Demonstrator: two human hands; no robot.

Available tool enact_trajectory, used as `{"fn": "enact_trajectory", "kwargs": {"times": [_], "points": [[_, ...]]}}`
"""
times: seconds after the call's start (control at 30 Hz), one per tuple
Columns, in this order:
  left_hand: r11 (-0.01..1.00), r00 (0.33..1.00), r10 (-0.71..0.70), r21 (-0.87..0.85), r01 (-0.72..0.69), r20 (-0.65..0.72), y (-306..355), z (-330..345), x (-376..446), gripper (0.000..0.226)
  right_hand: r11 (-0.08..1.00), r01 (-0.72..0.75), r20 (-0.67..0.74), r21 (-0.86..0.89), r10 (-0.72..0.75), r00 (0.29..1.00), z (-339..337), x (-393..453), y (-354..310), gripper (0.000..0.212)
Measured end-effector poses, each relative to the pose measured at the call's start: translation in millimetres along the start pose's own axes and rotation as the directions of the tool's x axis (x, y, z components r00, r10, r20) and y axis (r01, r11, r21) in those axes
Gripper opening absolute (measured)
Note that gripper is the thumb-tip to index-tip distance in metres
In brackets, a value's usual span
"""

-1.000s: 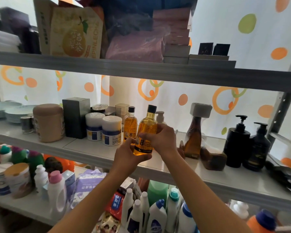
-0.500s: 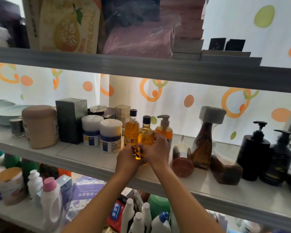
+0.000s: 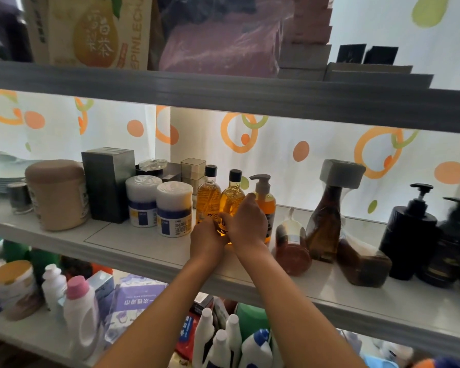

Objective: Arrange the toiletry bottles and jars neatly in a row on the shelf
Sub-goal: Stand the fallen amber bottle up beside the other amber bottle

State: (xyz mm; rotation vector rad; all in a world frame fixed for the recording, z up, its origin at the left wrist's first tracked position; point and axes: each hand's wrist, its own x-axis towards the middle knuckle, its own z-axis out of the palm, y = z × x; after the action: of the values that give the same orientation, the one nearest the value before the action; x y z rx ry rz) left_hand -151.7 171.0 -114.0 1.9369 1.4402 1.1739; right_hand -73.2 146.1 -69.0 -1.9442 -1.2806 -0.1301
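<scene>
Amber bottle (image 3: pixel 232 200) stands on the shelf (image 3: pixel 133 247), touching its twin (image 3: pixel 208 201) and just beside the pump bottle (image 3: pixel 264 200). Your left hand (image 3: pixel 207 239) and right hand (image 3: pixel 248 225) both wrap its lower body. It looks smooth, rigid, liquid-filled, probably slick and bottom-heavy: hold the wide body, not the black cap.

A: What colours are on the middle shelf (image 3: pixel 133 243)?

B: The shelf is pale grey. Two amber bottles with black caps (image 3: pixel 234 200) stand beside an orange pump bottle (image 3: pixel 263 197) with a grey pump. Left of them are two white jars with blue bands (image 3: pixel 173 208), a beige tub (image 3: pixel 57 193) and a dark grey box (image 3: pixel 109 181).

A: And to the right?

B: Brown bottles (image 3: pixel 325 221), one with a grey cap, then two black pump bottles (image 3: pixel 409 235). The curtain (image 3: pixel 303 155) behind is white with orange and green circles and rings.
</scene>
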Motion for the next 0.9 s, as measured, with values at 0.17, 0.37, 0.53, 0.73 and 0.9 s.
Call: {"fn": "enact_trajectory", "kwargs": {"times": [0.17,0.37,0.53,0.73,0.9], "points": [[1.000,1.000,-0.026,-0.003,0.026,0.008,8.3,1.9,1.6,0.009,1.000,0.004,0.004,0.006,-0.004,1.000,0.4,3.2,2.3,0.061],[0.995,0.996,-0.078,-0.062,0.080,0.039,13.5,-4.4,-2.0,0.009,0.996,-0.019,0.030,0.085,0.017,0.999,1.3,0.9,9.2,0.034],[0.994,0.984,-0.082,-0.063,0.094,0.160,19.1,-12.6,-9.5,0.012,0.993,0.077,-0.034,0.084,-0.074,0.997,-19.7,-6.0,26.7,0.010],[0.982,0.979,-0.019,-0.183,0.057,0.201,39.2,-15.8,-18.9,0.015,0.988,0.103,-0.034,0.113,-0.100,0.994,-53.8,-12.4,53.5,0.014],[0.976,0.953,0.063,-0.216,0.002,0.296,67.8,-6.7,-45.7,0.014,0.999,-0.013,-0.128,0.038,0.018,0.992,-76.6,-21.4,86.4,0.016]]}}
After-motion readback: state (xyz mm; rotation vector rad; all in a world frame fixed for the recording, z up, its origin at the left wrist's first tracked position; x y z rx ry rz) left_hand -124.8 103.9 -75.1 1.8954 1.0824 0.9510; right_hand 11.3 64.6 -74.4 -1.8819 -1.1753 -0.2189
